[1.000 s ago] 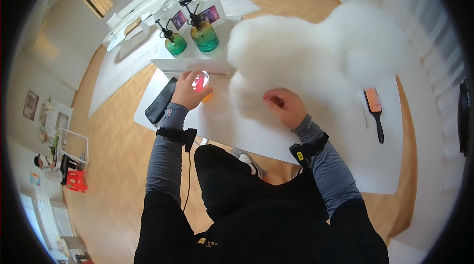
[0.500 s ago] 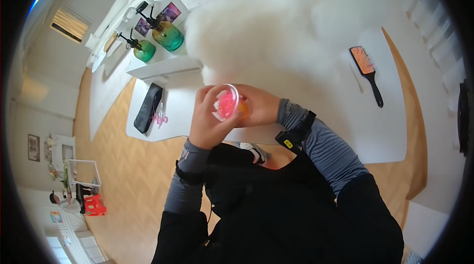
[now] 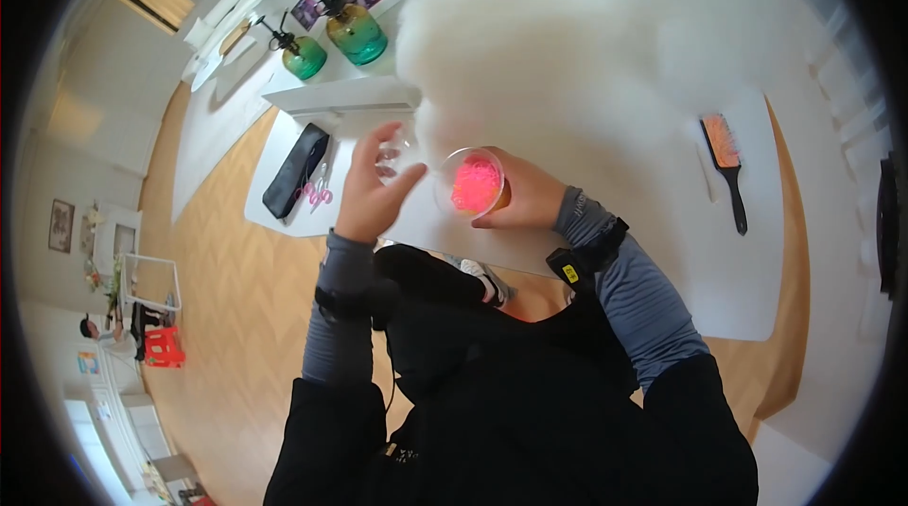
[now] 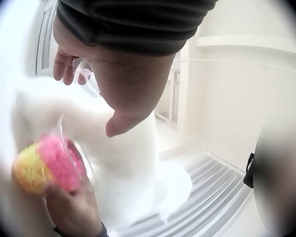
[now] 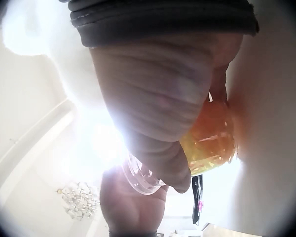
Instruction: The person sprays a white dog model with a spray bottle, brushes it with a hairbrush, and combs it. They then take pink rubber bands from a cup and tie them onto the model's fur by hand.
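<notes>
My right hand (image 3: 532, 190) grips a clear plastic jar (image 3: 443, 194) from its right side, over the front of the white table (image 3: 653, 265). Bright pink small elastic bands (image 3: 476, 184) show at its mouth, and the left wrist view reveals yellow and orange ones (image 4: 32, 170) lower down. To the left of the jar, my left hand (image 3: 371, 192) holds a clear lid (image 4: 84, 74) in its fingers, the thumb standing apart. Just beyond both hands is a large, thick white fluffy coat (image 3: 530, 52), blurred in outline.
A black pouch (image 3: 296, 170) and pink-handled scissors (image 3: 317, 196) lie at the table's left. Behind them, two green spray bottles (image 3: 357, 35) and white jugs stand on a raised shelf. At the right are a paddle brush (image 3: 726, 165) and a thin pale stick (image 3: 707, 172).
The jar has passed from my left hand to my right, both hands meeting on it in between. My left hand has since drawn away leftward with the lid, and the jar's mouth is uncovered.
</notes>
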The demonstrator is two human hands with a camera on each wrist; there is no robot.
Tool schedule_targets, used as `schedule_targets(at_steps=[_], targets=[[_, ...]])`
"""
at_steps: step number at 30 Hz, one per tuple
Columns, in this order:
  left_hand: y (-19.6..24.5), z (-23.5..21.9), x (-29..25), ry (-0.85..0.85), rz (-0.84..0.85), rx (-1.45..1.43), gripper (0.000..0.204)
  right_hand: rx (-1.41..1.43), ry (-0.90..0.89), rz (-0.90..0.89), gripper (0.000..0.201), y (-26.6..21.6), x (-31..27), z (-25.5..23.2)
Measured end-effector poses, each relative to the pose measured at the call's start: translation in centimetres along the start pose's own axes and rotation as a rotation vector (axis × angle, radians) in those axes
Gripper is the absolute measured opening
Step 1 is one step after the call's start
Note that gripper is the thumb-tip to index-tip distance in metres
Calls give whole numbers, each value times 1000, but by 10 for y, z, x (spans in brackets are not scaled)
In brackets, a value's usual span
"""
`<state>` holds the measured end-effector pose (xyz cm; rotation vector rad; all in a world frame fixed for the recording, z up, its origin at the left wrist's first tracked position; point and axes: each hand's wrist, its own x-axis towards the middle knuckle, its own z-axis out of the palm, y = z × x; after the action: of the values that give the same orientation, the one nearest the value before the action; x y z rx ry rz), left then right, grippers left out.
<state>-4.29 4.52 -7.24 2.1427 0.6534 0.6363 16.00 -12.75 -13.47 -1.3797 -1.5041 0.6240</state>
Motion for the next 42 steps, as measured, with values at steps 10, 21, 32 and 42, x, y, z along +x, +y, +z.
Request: schedule_targets(at_steps=[10, 21, 32, 42], targets=[[-96, -50, 43, 31, -536, -159, 42, 108, -38, 50, 89, 6, 3, 8], [-51, -62, 25, 218, -4, 292, 39, 187, -48, 104, 93, -6, 26, 37], [13, -68, 19, -277, 218, 484, 26, 125, 32, 74, 88, -13, 99, 89], [-18, -76, 31, -210, 66, 568, 18, 131, 22, 78, 86, -3, 123, 108]])
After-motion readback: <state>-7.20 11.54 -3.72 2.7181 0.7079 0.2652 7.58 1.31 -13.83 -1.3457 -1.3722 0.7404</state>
